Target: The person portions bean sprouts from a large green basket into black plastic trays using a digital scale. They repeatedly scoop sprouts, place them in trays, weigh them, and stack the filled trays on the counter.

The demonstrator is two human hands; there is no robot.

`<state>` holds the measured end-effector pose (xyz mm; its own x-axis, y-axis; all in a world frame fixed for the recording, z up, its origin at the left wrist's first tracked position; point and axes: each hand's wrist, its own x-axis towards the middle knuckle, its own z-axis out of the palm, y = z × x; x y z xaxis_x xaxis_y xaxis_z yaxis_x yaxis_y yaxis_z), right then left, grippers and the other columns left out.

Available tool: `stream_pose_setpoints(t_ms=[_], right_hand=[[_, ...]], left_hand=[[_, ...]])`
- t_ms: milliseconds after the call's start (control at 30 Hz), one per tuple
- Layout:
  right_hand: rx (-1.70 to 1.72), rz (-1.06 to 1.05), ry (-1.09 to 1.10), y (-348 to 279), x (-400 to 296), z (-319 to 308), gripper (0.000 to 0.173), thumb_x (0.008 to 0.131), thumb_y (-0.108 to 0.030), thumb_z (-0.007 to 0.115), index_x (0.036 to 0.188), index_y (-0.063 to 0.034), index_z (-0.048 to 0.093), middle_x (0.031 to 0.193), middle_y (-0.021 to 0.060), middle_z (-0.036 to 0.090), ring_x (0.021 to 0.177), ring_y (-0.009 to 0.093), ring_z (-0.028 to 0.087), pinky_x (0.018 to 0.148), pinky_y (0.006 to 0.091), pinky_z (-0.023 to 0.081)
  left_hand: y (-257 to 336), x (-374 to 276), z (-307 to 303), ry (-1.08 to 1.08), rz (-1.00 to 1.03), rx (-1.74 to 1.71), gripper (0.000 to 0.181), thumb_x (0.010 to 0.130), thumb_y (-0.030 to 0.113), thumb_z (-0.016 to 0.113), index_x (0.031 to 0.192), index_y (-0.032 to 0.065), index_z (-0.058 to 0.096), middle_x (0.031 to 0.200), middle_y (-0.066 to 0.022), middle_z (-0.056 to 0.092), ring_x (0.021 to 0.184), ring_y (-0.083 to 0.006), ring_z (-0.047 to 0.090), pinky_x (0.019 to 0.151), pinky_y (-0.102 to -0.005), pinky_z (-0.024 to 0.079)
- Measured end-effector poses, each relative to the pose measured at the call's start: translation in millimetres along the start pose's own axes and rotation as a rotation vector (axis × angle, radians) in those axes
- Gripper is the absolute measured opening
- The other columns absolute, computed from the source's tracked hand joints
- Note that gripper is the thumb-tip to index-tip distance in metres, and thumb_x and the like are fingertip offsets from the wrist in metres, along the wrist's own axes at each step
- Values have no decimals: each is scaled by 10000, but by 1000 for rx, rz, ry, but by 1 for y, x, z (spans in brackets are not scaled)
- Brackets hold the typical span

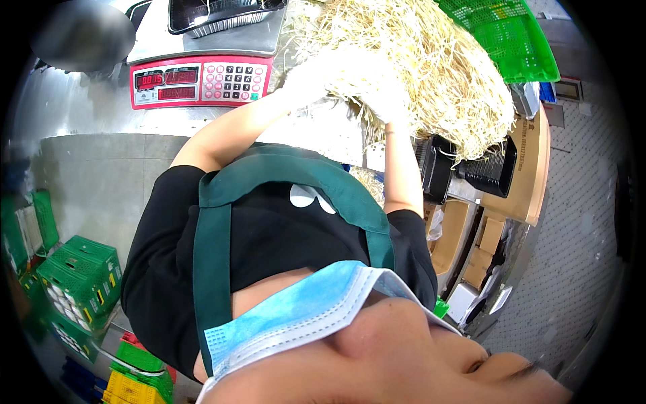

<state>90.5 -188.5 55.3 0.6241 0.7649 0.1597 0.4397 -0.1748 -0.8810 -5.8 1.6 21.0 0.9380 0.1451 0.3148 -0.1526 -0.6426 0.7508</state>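
Observation:
A big heap of bean sprouts (434,65) lies on the metal table in front of me. My left hand (309,83) is at the heap's near left edge, beside the scale. At its near side, my right hand (387,96) touches sprouts, and strands hang down between the two hands. Both look white, perhaps gloved, and glare washes out the fingers, so their grip is unclear. A red digital scale (202,81) with a lit display stands at the left. On its steel plate (237,43) sits a black plastic tray (222,20) with a ribbed clear-looking side.
A green perforated crate (509,45) stands beyond the heap at right. Black plastic trays (436,169) and a cardboard box (535,166) are near the right table edge. Green crates (83,278) and a yellow crate (132,389) stand low at left.

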Motion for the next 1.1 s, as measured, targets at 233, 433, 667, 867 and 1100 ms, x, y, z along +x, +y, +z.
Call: stream_pose_setpoints(t_ms=[233,433,667,867,1100], right_hand=[[-661,119,-79,-65,-9,-34,584,758,-199,710,1269,-15,495,1244,152,569,1154,250,535,1008,342,400],[-719,-12,-40,-82,2,-97,493,786,-232,654,1238,-63,553,1276,137,557,1179,259,518,1019,356,391],[-212,81,-108,20,28,-35,663,728,-346,752,1289,-78,524,1289,145,549,1209,294,491,1055,394,365],[-110,468,-242,18,39,-32,828,665,-460,773,1320,-43,486,1333,192,496,1261,297,440,1070,394,346],[-869,161,-273,-5,56,34,814,670,-546,730,1313,-97,511,1375,158,469,1296,278,396,1085,390,321]], left_hand=[[7,-5,-15,-136,40,38,479,916,218,474,1367,69,415,1273,-151,542,1097,-272,565,899,-333,469],[-6,-2,-19,-419,-113,-678,428,951,241,429,1326,39,462,1261,-167,546,1079,-288,562,935,-384,435],[33,-10,-54,-163,319,958,510,940,318,460,1355,23,428,1317,-151,507,1173,-298,507,983,-363,394],[57,-38,-83,-1191,66,-62,569,894,377,544,1307,-7,463,1250,-195,539,1099,-306,549,927,-377,437],[30,-60,-9,-928,-94,-420,460,914,325,522,1270,32,517,1227,-148,559,1078,-289,556,923,-366,441]])
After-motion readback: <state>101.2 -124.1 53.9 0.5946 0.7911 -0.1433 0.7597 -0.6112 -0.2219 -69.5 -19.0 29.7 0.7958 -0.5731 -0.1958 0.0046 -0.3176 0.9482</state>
